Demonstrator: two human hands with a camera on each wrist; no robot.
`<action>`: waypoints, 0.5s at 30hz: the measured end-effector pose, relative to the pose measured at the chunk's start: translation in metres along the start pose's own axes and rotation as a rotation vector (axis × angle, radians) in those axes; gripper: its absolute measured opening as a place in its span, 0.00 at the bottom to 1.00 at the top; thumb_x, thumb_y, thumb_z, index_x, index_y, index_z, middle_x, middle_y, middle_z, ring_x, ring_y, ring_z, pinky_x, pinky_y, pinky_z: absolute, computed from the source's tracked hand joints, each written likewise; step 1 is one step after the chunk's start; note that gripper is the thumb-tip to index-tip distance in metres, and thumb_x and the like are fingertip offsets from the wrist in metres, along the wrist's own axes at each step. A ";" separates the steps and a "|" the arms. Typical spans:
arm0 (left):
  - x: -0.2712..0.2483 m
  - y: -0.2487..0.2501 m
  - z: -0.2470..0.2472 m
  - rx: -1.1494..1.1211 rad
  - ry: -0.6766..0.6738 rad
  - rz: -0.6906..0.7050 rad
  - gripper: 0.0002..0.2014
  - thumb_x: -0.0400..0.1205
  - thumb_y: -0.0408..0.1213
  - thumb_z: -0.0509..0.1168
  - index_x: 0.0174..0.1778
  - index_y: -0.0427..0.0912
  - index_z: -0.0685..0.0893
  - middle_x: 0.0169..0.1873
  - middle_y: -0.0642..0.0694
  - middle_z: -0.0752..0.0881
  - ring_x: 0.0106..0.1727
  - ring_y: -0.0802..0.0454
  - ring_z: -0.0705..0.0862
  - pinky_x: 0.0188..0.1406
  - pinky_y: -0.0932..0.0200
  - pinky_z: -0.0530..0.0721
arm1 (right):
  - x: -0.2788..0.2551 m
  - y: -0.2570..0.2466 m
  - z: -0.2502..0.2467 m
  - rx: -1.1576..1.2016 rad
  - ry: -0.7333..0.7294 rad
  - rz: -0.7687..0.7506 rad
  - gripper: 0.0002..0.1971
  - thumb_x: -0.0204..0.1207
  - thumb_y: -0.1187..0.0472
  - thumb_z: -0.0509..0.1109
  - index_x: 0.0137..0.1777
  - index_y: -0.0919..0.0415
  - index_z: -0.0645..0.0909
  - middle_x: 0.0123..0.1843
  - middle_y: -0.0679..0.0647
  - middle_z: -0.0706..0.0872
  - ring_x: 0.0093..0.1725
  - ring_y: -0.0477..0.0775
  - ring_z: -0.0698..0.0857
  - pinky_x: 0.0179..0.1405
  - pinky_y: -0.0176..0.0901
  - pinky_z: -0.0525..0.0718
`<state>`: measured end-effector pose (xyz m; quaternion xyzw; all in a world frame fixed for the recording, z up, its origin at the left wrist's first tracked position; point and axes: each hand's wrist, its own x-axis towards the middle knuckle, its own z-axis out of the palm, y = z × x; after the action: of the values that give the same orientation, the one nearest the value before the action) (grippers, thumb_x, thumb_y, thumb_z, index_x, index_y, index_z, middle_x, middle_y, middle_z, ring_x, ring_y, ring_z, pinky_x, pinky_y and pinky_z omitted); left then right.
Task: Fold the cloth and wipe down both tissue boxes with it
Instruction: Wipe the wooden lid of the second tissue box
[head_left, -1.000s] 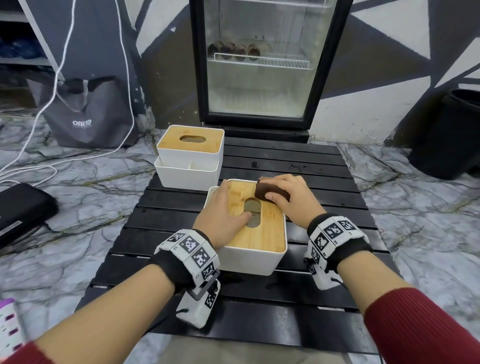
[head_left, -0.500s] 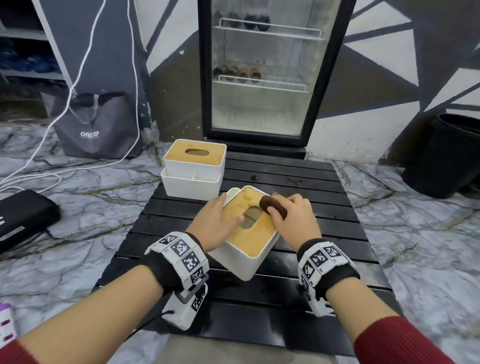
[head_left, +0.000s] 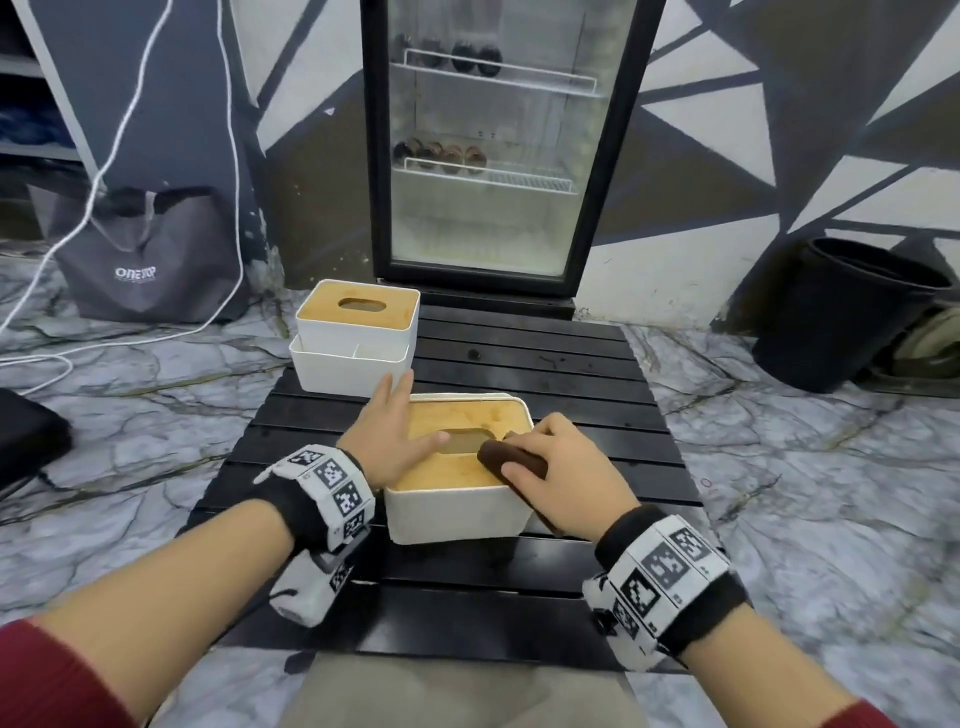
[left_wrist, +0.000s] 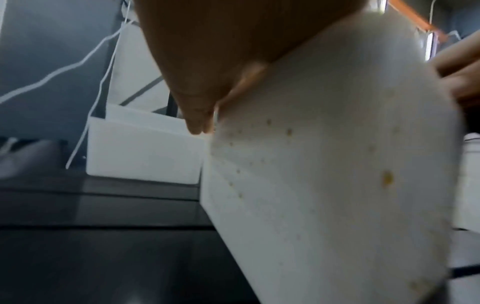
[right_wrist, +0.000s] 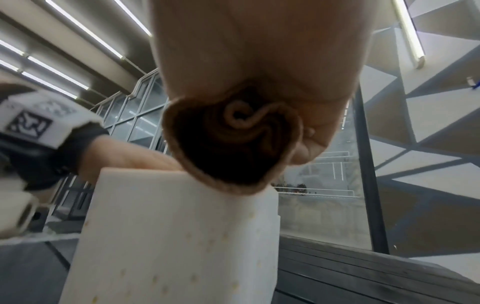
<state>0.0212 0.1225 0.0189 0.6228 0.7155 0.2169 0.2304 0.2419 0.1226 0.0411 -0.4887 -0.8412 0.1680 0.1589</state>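
- Left hand (head_left: 387, 441), fingers spread, steadies the near tissue box (head_left: 460, 491).
- Right hand (head_left: 563, 475) grips the rolled cloth (head_left: 511, 460), wiping its lid's right edge.
- Likely next: its speckled sides, then the far tissue box (head_left: 356, 332).

A: Near white plastic tissue box (head_left: 457, 512): pale honey wooden lid; small yellow-orange specks over its white wall, per both wrist views. Rolled brown cloth (head_left: 511, 460): dark chocolate from the head view, tan at its coiled edges in the right wrist view.

B: Far white tissue box with wooden lid (head_left: 358, 332): same white and honey. Low black slatted table (head_left: 524, 364): glossy. Grey-white marble floor (head_left: 810, 493): dark veins. Wrist bands (head_left: 332, 480): white, black square codes. Sleeves: dark red.
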 end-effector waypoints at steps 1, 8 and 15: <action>0.002 -0.002 -0.005 0.015 -0.005 -0.004 0.47 0.79 0.54 0.65 0.83 0.43 0.41 0.83 0.40 0.43 0.84 0.45 0.48 0.79 0.51 0.53 | -0.002 0.001 -0.002 0.030 -0.017 -0.028 0.17 0.77 0.48 0.63 0.65 0.44 0.77 0.53 0.44 0.71 0.51 0.46 0.75 0.55 0.39 0.77; 0.001 0.001 0.009 -0.022 0.033 -0.081 0.44 0.80 0.55 0.63 0.82 0.41 0.46 0.79 0.37 0.60 0.78 0.42 0.65 0.72 0.48 0.67 | -0.015 0.007 0.006 0.035 -0.011 -0.180 0.16 0.78 0.48 0.64 0.66 0.43 0.77 0.59 0.43 0.74 0.59 0.47 0.72 0.60 0.43 0.74; 0.008 0.000 0.003 0.020 -0.002 -0.007 0.38 0.83 0.51 0.60 0.83 0.43 0.48 0.82 0.42 0.58 0.79 0.45 0.64 0.74 0.51 0.64 | -0.004 0.014 0.005 0.080 -0.068 -0.206 0.15 0.78 0.51 0.65 0.65 0.45 0.79 0.59 0.44 0.75 0.59 0.49 0.75 0.61 0.49 0.76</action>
<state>0.0219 0.1310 0.0157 0.6229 0.7195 0.2083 0.2258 0.2524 0.1255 0.0304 -0.3868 -0.8846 0.2008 0.1659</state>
